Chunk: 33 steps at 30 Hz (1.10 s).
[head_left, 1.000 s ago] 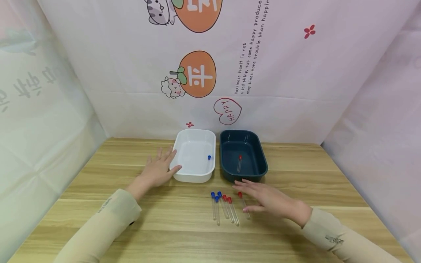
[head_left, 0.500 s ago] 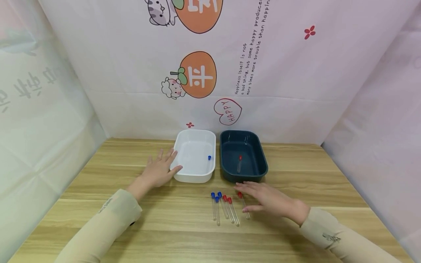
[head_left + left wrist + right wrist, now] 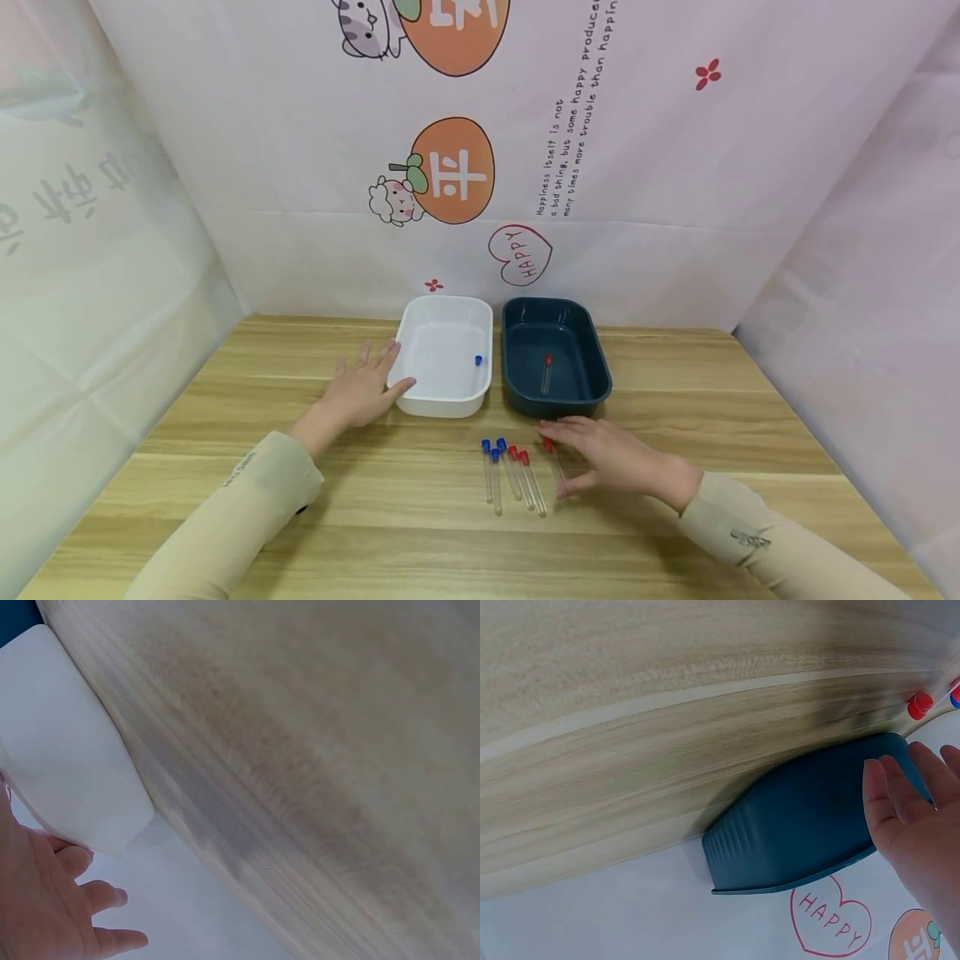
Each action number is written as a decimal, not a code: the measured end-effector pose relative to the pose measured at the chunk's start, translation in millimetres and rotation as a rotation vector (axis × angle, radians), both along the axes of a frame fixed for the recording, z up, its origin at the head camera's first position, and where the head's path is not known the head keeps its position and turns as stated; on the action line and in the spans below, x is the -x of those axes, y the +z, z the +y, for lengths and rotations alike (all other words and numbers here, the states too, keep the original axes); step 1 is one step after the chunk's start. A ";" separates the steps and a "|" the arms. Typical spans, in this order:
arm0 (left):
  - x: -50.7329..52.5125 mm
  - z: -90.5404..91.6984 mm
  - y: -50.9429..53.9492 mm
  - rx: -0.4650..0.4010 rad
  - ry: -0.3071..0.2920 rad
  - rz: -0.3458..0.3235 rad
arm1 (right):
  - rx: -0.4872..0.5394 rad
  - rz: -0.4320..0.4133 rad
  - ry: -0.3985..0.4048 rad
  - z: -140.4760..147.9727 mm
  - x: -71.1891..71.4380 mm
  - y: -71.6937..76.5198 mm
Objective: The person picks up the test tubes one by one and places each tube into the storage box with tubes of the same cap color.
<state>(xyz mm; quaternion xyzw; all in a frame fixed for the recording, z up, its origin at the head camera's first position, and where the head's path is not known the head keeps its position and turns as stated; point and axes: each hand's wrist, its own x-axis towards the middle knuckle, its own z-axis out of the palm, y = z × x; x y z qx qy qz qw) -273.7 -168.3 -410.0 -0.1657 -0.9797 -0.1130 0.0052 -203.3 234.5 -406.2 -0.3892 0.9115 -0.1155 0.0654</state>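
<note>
My left hand [image 3: 358, 393] rests with spread fingers against the left side of the white tray [image 3: 444, 407]; in the left wrist view the hand [image 3: 56, 900] touches the tray's [image 3: 67, 742] edge. My right hand [image 3: 611, 457] is over the rightmost red-capped tube [image 3: 557, 467], thumb near its lower end and fingers near its cap; whether they touch it I cannot tell. To its left lie two red-capped tubes [image 3: 531, 483] and three blue-capped tubes [image 3: 496, 483]. In the right wrist view, the hand [image 3: 922, 817] has relaxed fingers, with a red cap [image 3: 920, 706] beyond.
Beside the white tray stands a dark blue tray [image 3: 555, 407], holding one red-capped tube [image 3: 547, 375]. A blue-capped tube [image 3: 478, 362] lies in the white tray. A printed cloth [image 3: 630, 250] hangs behind the wooden table [image 3: 360, 525], with pale cloth at both sides.
My right hand has shifted slightly toward the front of the table, and its thumb has moved down near the lower end of the rightmost tube. The left hand has barely moved.
</note>
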 end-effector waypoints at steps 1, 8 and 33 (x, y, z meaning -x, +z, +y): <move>0.1 -0.1 0.1 -0.001 -0.001 -0.002 | -0.004 -0.002 -0.001 0.1 0.4 0.1; 0.6 -2.2 -0.4 -0.015 -0.002 -0.005 | -0.023 -0.007 -0.001 0.2 3.9 0.8; -0.9 -4.1 0.6 -0.015 -0.016 -0.021 | -0.082 -0.047 -0.020 -0.3 6.7 -4.3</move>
